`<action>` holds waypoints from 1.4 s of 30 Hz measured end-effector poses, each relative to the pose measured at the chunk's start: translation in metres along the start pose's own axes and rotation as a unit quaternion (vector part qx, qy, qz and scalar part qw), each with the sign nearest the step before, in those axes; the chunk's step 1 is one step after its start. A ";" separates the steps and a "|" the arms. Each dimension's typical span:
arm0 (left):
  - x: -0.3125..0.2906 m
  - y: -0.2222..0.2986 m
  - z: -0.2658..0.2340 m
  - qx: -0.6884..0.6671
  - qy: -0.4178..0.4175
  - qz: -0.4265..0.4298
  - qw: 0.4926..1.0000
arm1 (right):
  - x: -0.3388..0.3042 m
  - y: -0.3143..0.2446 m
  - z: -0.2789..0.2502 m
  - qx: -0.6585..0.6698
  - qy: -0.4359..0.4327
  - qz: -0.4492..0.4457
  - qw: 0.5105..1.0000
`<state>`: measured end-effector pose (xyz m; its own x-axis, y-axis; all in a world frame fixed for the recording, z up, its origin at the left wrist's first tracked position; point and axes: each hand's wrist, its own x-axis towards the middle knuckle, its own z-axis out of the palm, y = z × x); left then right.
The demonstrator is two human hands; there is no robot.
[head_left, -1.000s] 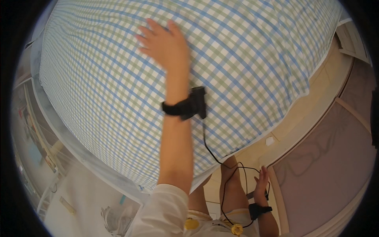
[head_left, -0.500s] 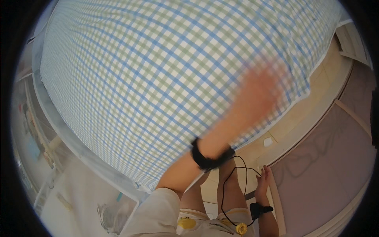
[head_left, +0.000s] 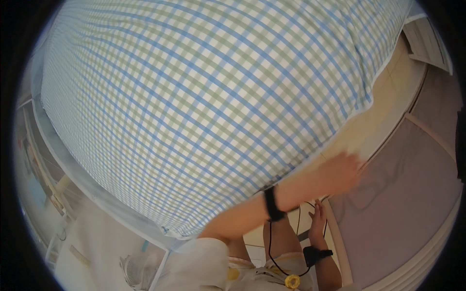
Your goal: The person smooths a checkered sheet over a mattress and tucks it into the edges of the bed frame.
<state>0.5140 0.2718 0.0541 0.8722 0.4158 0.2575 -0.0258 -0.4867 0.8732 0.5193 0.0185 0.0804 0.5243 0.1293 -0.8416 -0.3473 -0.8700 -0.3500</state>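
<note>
A blue, green and white checked sheet (head_left: pixel 194 106) is spread over the bed, with a crease near its right corner. My left arm reaches across its near edge. My left hand (head_left: pixel 342 172) is beyond the sheet's right edge, above the floor, and its fingers are smeared by motion. Lower down, my right hand (head_left: pixel 318 220) is raised beside the pale edge of a mauve panel, fingers apart and holding nothing that I can see. A thin black cable (head_left: pixel 272 252) runs near it. Both wrists wear black bands.
The mauve panel (head_left: pixel 398 203) with a pale frame stands to the right of a strip of tiled floor (head_left: pixel 388 89). A pale border (head_left: pixel 82 174) runs along the bed's left side. A fan (head_left: pixel 131 271) stands at the lower left.
My left hand has moved off the sheet's right part, down and to the right, past its edge. My right hand has stayed nearly in place.
</note>
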 end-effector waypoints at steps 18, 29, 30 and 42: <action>-0.070 0.033 -0.014 -0.314 -0.088 -0.274 0.905 | 0.014 -0.013 0.001 0.023 -0.073 -0.032 0.997; -0.282 0.007 -0.276 0.014 0.292 -0.525 0.800 | -0.011 -0.082 0.111 -0.015 -0.293 0.016 0.956; -0.302 0.013 -0.276 0.010 0.297 -0.537 0.790 | -0.008 -0.073 0.117 0.007 -0.265 0.021 0.964; -0.515 0.154 -0.094 -0.157 0.005 -0.573 0.805 | -0.002 -0.071 0.132 0.063 -0.131 -0.113 0.983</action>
<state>0.0152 0.0551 0.0950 0.4077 0.4610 -0.7882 0.6685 0.4373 0.6016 0.4405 0.1426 0.0526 0.3859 0.4444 -0.8084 -0.3469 -0.7421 -0.5736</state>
